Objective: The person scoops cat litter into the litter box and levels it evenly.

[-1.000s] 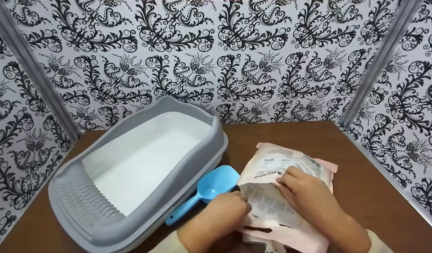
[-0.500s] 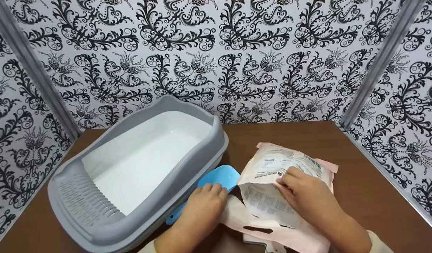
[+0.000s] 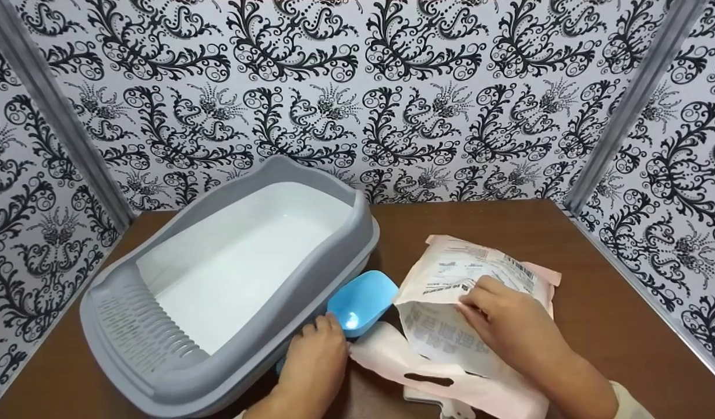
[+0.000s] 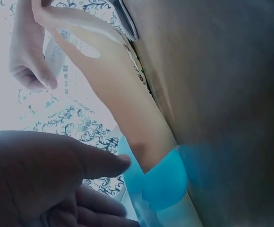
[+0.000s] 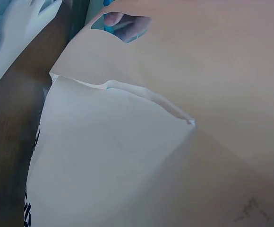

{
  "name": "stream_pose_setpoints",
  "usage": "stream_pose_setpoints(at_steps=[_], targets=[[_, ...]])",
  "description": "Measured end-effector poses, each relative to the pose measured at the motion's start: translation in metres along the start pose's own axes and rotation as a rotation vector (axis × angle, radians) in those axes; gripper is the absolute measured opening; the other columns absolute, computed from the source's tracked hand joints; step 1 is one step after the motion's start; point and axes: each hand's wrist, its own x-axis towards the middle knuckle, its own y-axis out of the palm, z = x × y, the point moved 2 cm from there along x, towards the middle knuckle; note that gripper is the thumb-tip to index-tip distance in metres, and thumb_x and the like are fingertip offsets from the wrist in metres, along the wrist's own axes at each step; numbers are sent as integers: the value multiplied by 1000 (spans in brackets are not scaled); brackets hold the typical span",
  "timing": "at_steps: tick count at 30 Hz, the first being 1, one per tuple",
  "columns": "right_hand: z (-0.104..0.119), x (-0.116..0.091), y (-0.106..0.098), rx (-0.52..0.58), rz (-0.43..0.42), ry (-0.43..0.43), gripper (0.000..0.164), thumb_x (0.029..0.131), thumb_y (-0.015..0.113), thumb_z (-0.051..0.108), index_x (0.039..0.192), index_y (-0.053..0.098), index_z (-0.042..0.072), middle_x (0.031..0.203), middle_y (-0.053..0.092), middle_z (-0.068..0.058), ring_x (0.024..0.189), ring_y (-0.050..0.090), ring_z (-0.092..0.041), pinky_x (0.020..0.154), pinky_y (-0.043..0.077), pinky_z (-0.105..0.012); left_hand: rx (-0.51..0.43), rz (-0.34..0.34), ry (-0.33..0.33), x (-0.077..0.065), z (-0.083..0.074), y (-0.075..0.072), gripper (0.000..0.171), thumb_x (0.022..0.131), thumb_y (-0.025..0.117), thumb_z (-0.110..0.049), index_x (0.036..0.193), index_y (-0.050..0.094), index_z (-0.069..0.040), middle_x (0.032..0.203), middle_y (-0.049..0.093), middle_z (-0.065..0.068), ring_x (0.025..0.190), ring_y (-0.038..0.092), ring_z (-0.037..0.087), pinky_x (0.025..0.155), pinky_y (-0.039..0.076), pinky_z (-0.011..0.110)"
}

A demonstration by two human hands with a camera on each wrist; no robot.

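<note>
My right hand (image 3: 514, 323) pinches the top edge of the pink-and-white paper-like bag (image 3: 445, 282), which lies on its side with its mouth gaping toward me. The bag's torn flap (image 3: 416, 372) with a handle slot spreads over the tabletop. My left hand (image 3: 317, 355) is at the blue scoop (image 3: 363, 299), covering most of its handle. In the left wrist view, thumb and fingers are extended beside the scoop (image 4: 163, 184); a firm grip is not visible. The right wrist view shows the bag's pale surface (image 5: 104, 156) and no right fingers.
A grey-rimmed litter box (image 3: 334, 262) with a white inside fills the left of the brown table (image 3: 619, 326). A white flat object (image 3: 433, 398) lies partly under the bag's flap. Patterned walls (image 3: 311, 105) enclose the back and sides.
My left hand let go of the bag's flap and moved left to the scoop's handle. The flap now spreads farther left. My right hand has kept its hold on the bag.
</note>
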Motion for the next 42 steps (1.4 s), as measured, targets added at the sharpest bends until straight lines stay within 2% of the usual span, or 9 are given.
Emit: stream_pose_setpoints(at_steps=[3, 6, 9, 13, 22, 36, 42], targets=[[0, 0, 0, -5, 2, -1, 16, 71, 83, 18, 79, 70, 18, 76, 54, 13, 62, 52, 2, 56, 45, -13, 41, 3, -21, -1, 0, 2, 30, 78, 74, -17, 93, 67, 8, 74, 61, 11, 59, 60, 19, 47, 52, 28], [0, 0, 0, -1, -2, -5, 16, 71, 83, 18, 79, 69, 18, 75, 54, 13, 62, 52, 2, 56, 45, -14, 55, -13, -58, -1, 0, 4, 14, 74, 72, -6, 79, 64, 4, 61, 52, 6, 52, 56, 17, 41, 48, 28], [0, 0, 0, 4, -3, -6, 16, 71, 83, 17, 78, 68, 19, 75, 53, 13, 62, 52, 2, 56, 44, -14, 38, -13, -96, -2, 1, 7, 23, 70, 78, -17, 74, 62, 0, 59, 50, 5, 49, 56, 17, 38, 46, 30], [0, 0, 0, 4, 3, -3, 16, 72, 83, 18, 78, 68, 19, 76, 53, 14, 63, 52, 2, 56, 45, -14, 24, -1, -100, -3, 2, 10, 38, 66, 82, -31, 73, 61, -1, 59, 52, 5, 48, 57, 18, 38, 46, 31], [0, -1, 0, 27, -13, -9, 17, 71, 83, 15, 78, 67, 19, 75, 53, 14, 62, 49, 3, 55, 42, -13, 55, 21, -50, -4, 1, 9, 13, 75, 70, -3, 72, 58, -2, 59, 48, 7, 49, 54, 17, 37, 46, 29], [0, 0, -1, 31, -23, -8, 18, 70, 84, 14, 78, 68, 18, 75, 54, 14, 62, 49, 4, 55, 43, -12, 118, 71, 26, -6, -1, 1, 7, 80, 65, -5, 78, 62, 1, 62, 49, 8, 50, 54, 17, 41, 48, 29], [-1, 0, -1, 34, -24, -12, 18, 71, 83, 14, 79, 68, 18, 76, 54, 14, 63, 50, 4, 57, 44, -11, 154, 20, 38, -9, -1, -10, 8, 80, 64, -7, 78, 61, 1, 61, 48, 7, 49, 52, 14, 38, 46, 27]])
